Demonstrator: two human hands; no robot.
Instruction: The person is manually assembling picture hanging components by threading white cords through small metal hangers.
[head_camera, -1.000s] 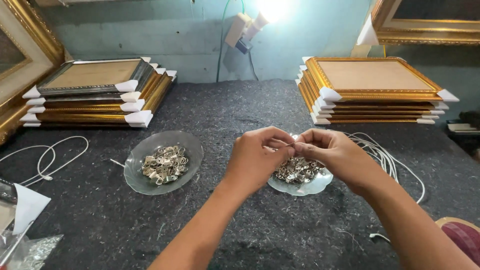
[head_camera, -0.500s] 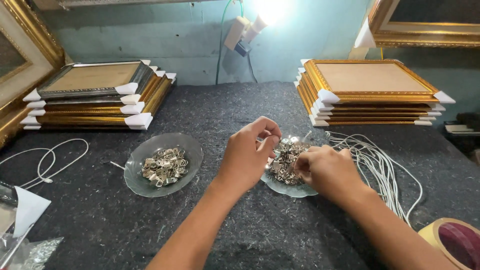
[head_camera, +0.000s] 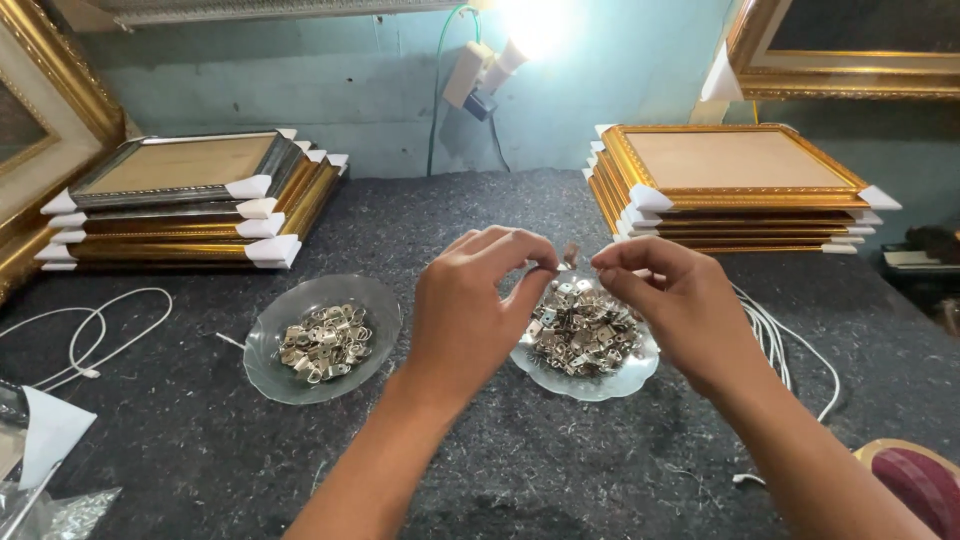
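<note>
My left hand (head_camera: 478, 300) and my right hand (head_camera: 672, 300) are raised together over a glass dish (head_camera: 590, 385) heaped with small metal hanger clips (head_camera: 580, 330). Between the fingertips of both hands sits one small metal clip (head_camera: 570, 256), pinched from each side. A second glass dish (head_camera: 268, 372) lies to the left with a smaller pile of the same clips (head_camera: 325, 342), well apart from either hand.
Stacks of gold picture frames with white corner guards stand at the back left (head_camera: 190, 205) and back right (head_camera: 730, 190). White cord lies at the left (head_camera: 95, 335) and right (head_camera: 775, 340). A tape roll (head_camera: 915, 480) sits at the bottom right corner. A lamp (head_camera: 530, 25) shines above.
My right hand dipped into the right dish, then rose. Both hands have come together above it, now pinching one clip between them.
</note>
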